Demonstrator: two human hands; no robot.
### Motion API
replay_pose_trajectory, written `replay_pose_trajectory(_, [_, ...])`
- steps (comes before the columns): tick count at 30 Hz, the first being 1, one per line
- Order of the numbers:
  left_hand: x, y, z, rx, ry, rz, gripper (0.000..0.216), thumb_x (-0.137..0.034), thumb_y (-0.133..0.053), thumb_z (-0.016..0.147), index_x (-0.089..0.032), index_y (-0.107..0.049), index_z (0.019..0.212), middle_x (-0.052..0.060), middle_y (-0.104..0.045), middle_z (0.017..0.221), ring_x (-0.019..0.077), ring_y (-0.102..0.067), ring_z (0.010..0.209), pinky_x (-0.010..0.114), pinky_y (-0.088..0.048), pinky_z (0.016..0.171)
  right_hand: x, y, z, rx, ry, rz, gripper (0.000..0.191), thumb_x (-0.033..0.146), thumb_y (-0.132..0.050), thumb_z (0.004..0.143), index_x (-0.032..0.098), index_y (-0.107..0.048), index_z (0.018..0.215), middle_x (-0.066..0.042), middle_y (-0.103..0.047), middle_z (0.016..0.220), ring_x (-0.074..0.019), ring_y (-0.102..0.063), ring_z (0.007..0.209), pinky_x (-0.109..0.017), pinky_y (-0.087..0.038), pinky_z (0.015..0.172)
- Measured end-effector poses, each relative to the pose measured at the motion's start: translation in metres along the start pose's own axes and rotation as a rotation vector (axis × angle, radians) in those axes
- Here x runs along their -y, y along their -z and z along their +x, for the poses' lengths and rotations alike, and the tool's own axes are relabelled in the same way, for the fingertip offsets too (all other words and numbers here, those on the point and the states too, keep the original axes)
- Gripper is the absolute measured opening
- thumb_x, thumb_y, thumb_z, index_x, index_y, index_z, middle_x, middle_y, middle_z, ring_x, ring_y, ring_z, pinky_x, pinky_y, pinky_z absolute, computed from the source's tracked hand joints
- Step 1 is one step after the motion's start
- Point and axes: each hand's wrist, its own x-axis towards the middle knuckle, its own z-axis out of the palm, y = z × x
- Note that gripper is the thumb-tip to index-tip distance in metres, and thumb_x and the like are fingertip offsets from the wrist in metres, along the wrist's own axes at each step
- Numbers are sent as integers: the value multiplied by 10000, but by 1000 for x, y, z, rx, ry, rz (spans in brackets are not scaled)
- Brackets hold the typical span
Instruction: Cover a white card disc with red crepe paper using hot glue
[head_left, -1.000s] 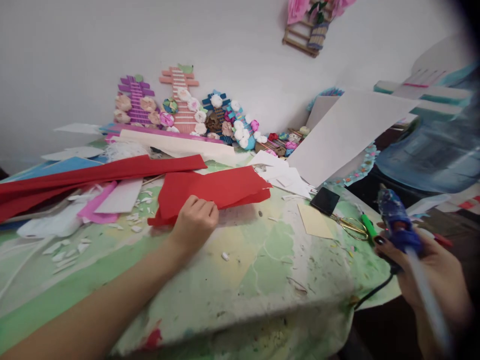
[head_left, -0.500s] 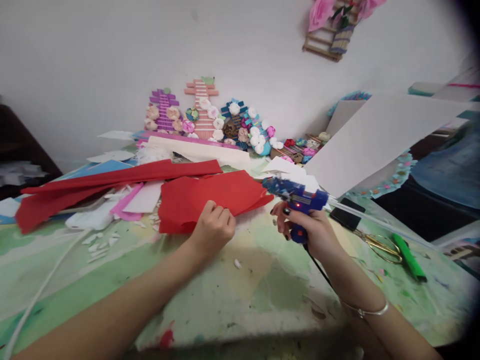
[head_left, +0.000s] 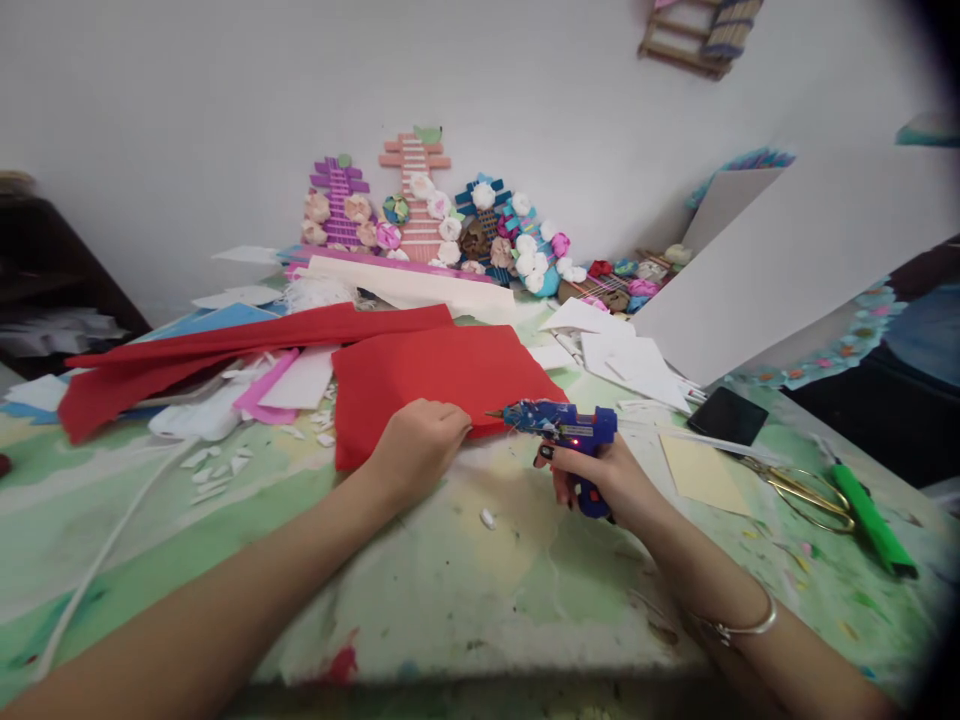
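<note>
Red paper (head_left: 435,370) lies folded across the middle of the bench (head_left: 480,610), and at its near edge the left hand (head_left: 420,450) has its fingers curled in, apparently pinching the border, though I can't see the thumb from here. What's changed is the glue gun (head_left: 574,425): a second ago it was off at the right, by the scissors (head_left: 814,498), and now the right hand (head_left: 600,475), fingers wrapped round its handle, has brought it across. The nozzle (head_left: 495,413) points left, right beside the left fingertips; whether it touches the paper, I can't tell. To my eye, that puts gun and edge together, so the work has moved from fetching to the paper itself.
</note>
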Motion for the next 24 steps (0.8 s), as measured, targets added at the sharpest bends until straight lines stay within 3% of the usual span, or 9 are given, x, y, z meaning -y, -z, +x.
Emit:
replay_pose_trajectory(7, [4,4,8,-20,225,-230,142,-142,-535,841,-160,-666,788,19,-716,777,149,-649,694,245,-450,643,-12,2,8,-121,-15,-198,259,387,-705,665,168,-577,613,3,-559,506,-123,-512,479,-249,-384,462])
replay_pose_trajectory(14, [5,7,9,-6,220,-218,153,-133,-527,822,-161,-675,793,24,-722,793,153,-651,706,248,-450,645,-22,-9,18,-121,22,-239,267,404,-708,655,183,-563,686,14,-563,596,-131,-490,561,-268,-369,533])
replay_pose_trajectory(24, [2,8,11,35,249,-237,166,-137,-523,830,-159,-671,760,22,-707,767,143,-634,688,245,-439,645,-22,-18,19,-105,23,-222,257,387,-698,680,201,-521,697,37,-524,566,-117,-446,520,-255,-334,499])
